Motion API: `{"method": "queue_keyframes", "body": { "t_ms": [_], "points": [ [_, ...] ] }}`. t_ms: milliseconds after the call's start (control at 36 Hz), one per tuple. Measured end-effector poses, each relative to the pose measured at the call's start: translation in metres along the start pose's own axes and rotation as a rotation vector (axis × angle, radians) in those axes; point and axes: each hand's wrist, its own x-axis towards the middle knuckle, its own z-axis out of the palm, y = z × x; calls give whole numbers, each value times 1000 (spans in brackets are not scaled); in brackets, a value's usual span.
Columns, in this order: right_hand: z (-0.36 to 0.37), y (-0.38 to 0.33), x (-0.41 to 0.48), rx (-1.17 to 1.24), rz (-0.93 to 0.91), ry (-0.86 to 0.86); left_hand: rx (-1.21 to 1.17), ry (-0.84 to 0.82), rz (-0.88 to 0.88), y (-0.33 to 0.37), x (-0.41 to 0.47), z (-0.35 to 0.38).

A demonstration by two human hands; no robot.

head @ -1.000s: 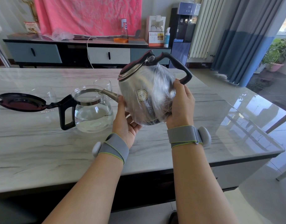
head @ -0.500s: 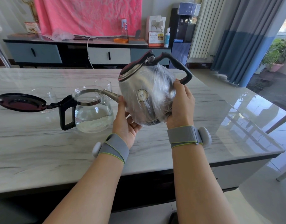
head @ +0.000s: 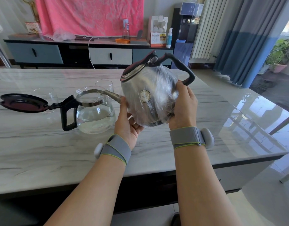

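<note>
A steel kettle point(head: 147, 93) wrapped in clear plastic film is tilted to the left above the table, its spout over the mouth of a glass carafe point(head: 95, 115). The carafe holds clear water, and its black lid point(head: 23, 102) hangs open to the left. My left hand point(head: 127, 123) cups the kettle's lower left side from below, thumb near the spout. My right hand point(head: 183, 106) grips the kettle's right side and base, just under the black handle.
Two clear drinking glasses point(head: 106, 85) stand behind the carafe on the marble table point(head: 42, 152). The table's right edge falls off to a shiny floor. A sideboard with bottles and boxes stands at the far wall.
</note>
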Motion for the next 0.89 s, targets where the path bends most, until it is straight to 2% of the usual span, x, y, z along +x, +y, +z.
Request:
{"method": "queue_keyframes", "body": {
  "t_ms": [889],
  "points": [
    [1,-4,-3,1,-12,-3,10,-9,-2,0,2,-1]
  ]
}}
